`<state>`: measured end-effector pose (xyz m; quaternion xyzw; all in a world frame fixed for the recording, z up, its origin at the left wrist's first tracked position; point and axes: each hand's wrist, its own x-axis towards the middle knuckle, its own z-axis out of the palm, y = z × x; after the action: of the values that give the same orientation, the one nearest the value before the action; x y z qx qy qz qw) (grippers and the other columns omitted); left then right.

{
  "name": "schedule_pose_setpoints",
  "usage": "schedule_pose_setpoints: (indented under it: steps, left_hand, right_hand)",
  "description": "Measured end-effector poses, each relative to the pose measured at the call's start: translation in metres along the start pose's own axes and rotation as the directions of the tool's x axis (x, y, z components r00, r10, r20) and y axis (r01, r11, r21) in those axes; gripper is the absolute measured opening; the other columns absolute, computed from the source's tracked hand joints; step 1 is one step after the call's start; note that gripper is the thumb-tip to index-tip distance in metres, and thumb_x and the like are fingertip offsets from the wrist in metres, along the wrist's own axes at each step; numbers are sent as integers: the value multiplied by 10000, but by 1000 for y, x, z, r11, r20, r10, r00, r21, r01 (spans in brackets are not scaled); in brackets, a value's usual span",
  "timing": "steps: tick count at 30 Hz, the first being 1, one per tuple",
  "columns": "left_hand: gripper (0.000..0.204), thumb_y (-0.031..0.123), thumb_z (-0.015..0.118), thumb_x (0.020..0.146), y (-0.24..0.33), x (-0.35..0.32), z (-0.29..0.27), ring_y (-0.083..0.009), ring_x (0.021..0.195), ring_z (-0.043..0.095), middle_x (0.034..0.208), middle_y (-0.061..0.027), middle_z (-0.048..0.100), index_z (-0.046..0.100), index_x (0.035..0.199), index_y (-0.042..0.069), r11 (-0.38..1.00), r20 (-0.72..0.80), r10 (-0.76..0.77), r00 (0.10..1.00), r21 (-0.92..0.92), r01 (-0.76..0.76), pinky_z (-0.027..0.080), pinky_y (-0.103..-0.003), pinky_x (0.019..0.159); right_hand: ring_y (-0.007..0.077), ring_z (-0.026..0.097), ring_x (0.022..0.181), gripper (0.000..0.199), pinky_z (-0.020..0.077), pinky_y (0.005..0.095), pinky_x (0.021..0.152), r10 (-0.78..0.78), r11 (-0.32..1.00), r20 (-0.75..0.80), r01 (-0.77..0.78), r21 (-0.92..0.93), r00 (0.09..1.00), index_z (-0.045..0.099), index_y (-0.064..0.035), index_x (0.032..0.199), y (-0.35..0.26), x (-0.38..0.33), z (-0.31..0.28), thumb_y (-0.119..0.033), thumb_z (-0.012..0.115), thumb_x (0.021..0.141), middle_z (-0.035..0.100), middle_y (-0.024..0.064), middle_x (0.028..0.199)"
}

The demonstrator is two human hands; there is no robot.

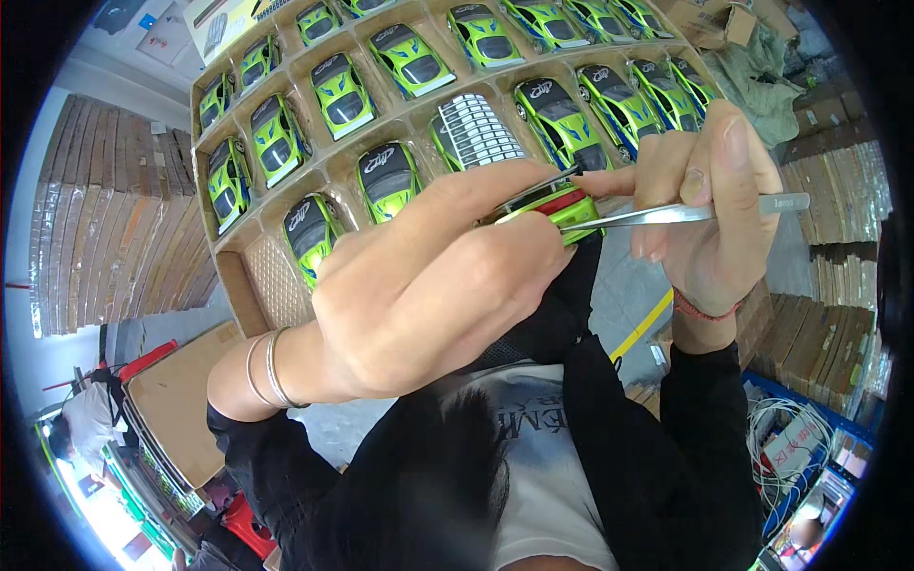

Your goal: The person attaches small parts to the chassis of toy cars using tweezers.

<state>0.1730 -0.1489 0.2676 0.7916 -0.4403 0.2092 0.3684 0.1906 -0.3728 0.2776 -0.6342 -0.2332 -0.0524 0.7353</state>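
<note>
Left hand [428,285] curled closed (bangles on wrist); right hand [709,209] pinching, fingers bent.

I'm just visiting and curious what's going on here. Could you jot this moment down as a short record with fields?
Left hand: holds a green toy car
Right hand: pinches metal tweezers, tips at the car
Ahead: cardboard tray of compartments, most holding a green toy car
Sticker sheet: lies in one compartment
Empty compartment: at the tray's near left corner
Sides: stacked flat cardboard
</note>
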Motion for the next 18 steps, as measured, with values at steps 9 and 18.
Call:
schedule_pose_setpoints:
  steps: [9, 18]
  left_hand:
    - [451, -97, 718, 809, 0, -16, -31, -455, 1087, 644, 1223, -360, 564, 510, 1202, -24, 986, -40, 33, 999, -161, -39, 570, -445, 862]
    - [466, -123, 673, 808, 47, -132, -84, -387, 1158, 616, 1211, -235, 589, 549, 1252, -56, 623, -308, -425, 851, 583, 522, 535, -429, 978]
  right_hand:
    - [161, 410, 623, 418, 590, 521, 801, -33, 975, 48, 22, 219, 998, 398, -95, 815, 5, 2, -22, -351, 219, 1092, 381, 46, 693]
    - [150, 572, 626, 595, 560, 413, 816, -28, 999, 76, 26, 23, 997, 589, -3, 1016, 46, -7, -25, -476, 233, 1070, 562, 72, 725]
